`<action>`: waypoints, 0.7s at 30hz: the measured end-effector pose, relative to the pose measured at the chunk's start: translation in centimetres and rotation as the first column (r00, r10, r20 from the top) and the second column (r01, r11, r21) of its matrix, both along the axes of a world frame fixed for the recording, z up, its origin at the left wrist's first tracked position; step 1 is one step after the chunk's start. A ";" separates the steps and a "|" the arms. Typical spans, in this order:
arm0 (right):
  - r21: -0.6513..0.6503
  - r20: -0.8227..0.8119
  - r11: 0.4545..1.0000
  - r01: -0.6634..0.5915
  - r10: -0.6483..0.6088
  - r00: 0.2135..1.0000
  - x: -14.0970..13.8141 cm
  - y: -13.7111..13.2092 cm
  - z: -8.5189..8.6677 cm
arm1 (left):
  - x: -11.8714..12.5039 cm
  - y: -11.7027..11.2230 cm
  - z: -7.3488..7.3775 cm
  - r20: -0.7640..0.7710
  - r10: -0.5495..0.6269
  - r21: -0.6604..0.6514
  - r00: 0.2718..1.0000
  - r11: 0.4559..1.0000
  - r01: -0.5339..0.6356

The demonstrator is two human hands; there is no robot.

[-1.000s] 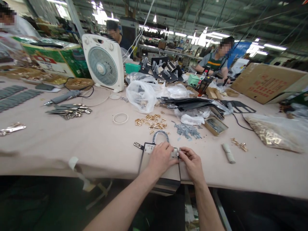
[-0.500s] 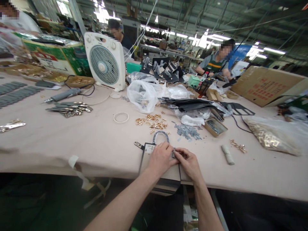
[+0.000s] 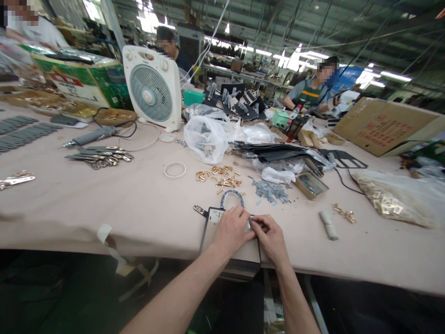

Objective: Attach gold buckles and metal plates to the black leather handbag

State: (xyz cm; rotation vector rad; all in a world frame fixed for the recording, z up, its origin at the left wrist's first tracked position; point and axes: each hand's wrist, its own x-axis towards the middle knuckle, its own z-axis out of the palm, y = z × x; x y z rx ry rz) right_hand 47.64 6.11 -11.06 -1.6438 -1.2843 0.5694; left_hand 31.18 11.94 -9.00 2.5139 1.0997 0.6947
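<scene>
A beige handbag piece with dark edges (image 3: 210, 235) lies at the table's front edge, its bottom overhanging slightly. A wrapped dark loop handle (image 3: 232, 192) rises from its top, and a dark strap with a metal fitting (image 3: 199, 210) sticks out at its left. Flat over its upper part, my left hand (image 3: 232, 228) holds it down, fingers closed and bent at the top. My right hand (image 3: 271, 235) pinches at the upper right corner, thumb and forefinger on a small metal piece (image 3: 249, 225). Fingers partly hide that piece.
Beyond the handbag lie gold fittings (image 3: 225, 177), grey metal plates (image 3: 269, 191) and a tape ring (image 3: 174, 170). A small box (image 3: 311, 185), a grey roll (image 3: 328, 225) and a bag of fittings (image 3: 392, 199) are rightward. A fan (image 3: 152, 90) stands behind; co-workers sit across.
Both hands stay on the handbag piece; the right fingers have shifted slightly at its upper corner. Across the table, the co-worker at right has raised a hand holding something.
</scene>
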 end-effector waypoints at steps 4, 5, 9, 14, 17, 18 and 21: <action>0.023 0.024 1.000 0.000 0.000 1.000 -0.2 -0.2 0.2 | 0.1 0.0 0.2 -0.011 0.000 -0.008 1.000 1.000 0.000; 0.031 -0.003 1.000 0.004 -0.004 1.000 -0.2 -0.3 0.2 | 0.1 0.0 0.3 -0.015 -0.001 -0.012 1.000 1.000 0.001; 0.085 -0.232 0.977 0.196 -0.172 0.958 1.9 -0.3 -0.2 | 0.1 0.0 0.5 -0.011 -0.014 -0.017 1.000 1.000 0.014; 0.210 -0.063 0.833 0.513 -0.512 0.857 7.8 1.5 -0.9 | 0.2 0.1 0.3 0.011 -0.019 -0.006 1.000 1.000 0.019; 0.202 0.094 0.872 0.446 -0.470 0.877 10.2 3.2 -0.9 | 0.2 0.1 0.2 0.016 -0.016 -0.008 1.000 1.000 0.016; 0.187 0.131 0.888 0.419 -0.446 0.886 10.6 3.8 -0.9 | 0.2 0.1 0.2 0.018 -0.016 -0.008 1.000 1.000 0.017; 0.129 0.252 0.924 0.360 -0.381 0.889 11.1 5.2 -0.9 | 0.3 0.1 0.0 0.021 -0.013 -0.007 1.000 1.000 0.014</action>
